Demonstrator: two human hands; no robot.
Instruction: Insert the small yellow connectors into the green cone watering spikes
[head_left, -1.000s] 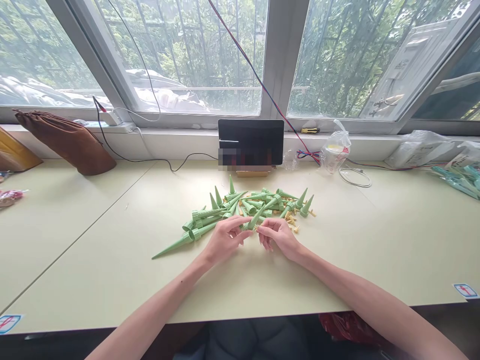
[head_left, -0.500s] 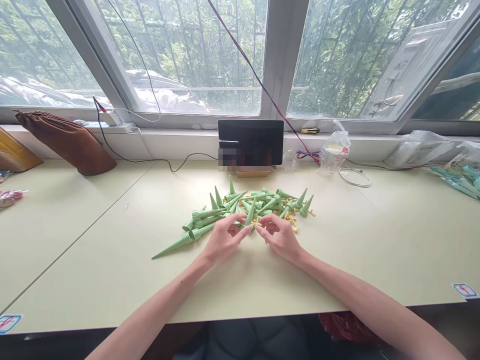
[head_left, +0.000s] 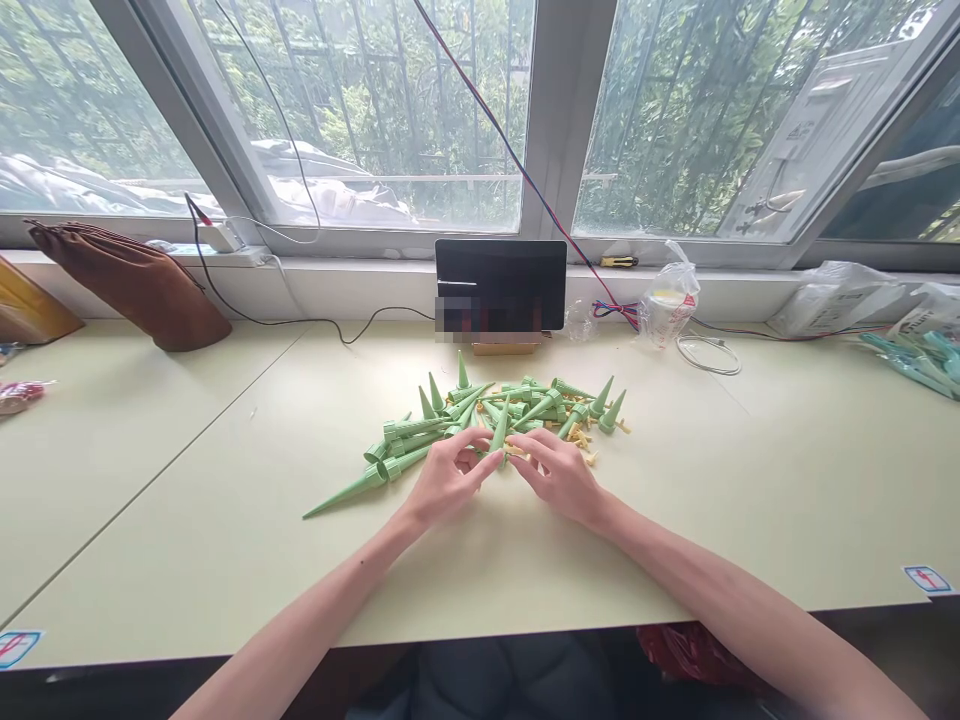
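Note:
Between the thumb and fingers of my left hand [head_left: 448, 475] is a green plastic watering spike [head_left: 500, 428], its point upward. My right hand [head_left: 561, 480] is closed at the spike's right side, pinching a small yellow plastic piece [head_left: 516, 450] against or into it; the exact contact is too small to make out. Just beyond both hands lies a pile of similar green spikes [head_left: 420, 427], several of them standing on end. Loose yellow pieces [head_left: 579, 437] are scattered along the pile's right side.
A dark-screened tablet [head_left: 501, 285] stands behind the pile on a small support. To the left is a brown leather-like bag [head_left: 142, 290]. A wrapped cup [head_left: 667, 310], a coiled white cable [head_left: 709, 355] and plastic bags [head_left: 836, 298] lie toward the back right.
My right hand has shifted slightly left, its fingers now closer around the spike's side. My left hand keeps the spike in nearly the same place, and the pile looks unchanged.

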